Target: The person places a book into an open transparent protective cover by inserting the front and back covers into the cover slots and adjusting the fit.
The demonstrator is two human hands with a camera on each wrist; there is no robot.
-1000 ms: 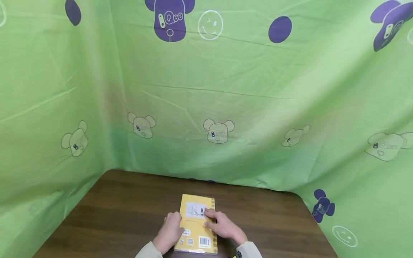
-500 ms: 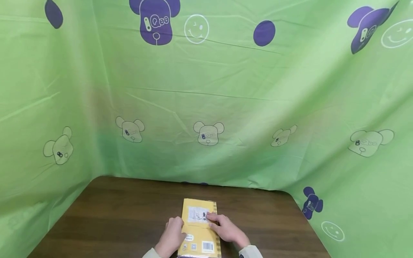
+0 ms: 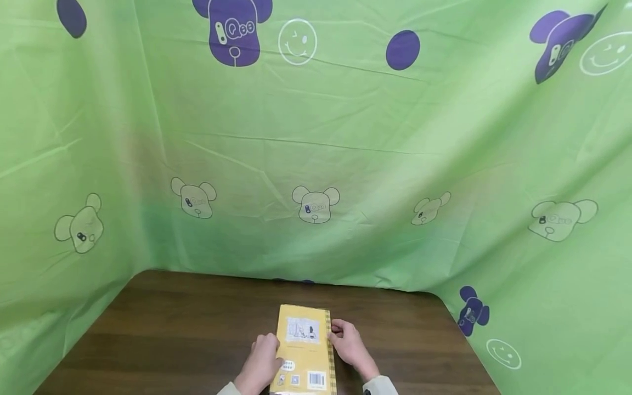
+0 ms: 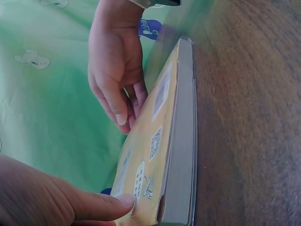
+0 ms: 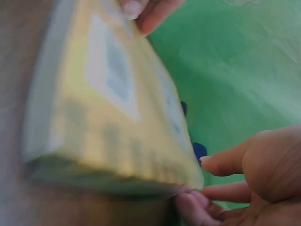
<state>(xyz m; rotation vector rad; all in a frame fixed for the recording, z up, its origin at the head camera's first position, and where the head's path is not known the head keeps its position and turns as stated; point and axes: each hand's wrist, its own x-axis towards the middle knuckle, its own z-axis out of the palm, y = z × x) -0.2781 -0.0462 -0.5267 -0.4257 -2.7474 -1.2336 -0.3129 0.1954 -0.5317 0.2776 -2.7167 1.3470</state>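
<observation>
A yellow book [image 3: 303,343] lies back cover up, barcode toward me, near the front of the brown table [image 3: 173,329]. My left hand [image 3: 264,359] holds its left, page-edge side, with the thumb [image 4: 94,207] on the cover [image 4: 155,141] near the corner. On the other side, my right hand [image 3: 348,343] grips the striped spine edge. In the right wrist view its fingers [image 5: 193,205] curl at the lower edge of the book [image 5: 108,94] and the thumb hovers above. The right hand [image 4: 117,70] also shows in the left wrist view, fingertips at the far edge.
A green cloth [image 3: 316,164] printed with bears and smileys hangs as walls behind and on both sides of the table. Bare wood lies to the left and right of the book.
My right hand has slid off the cover's picture to the book's right edge. The left hand and book have hardly moved; the view has shifted a little.
</observation>
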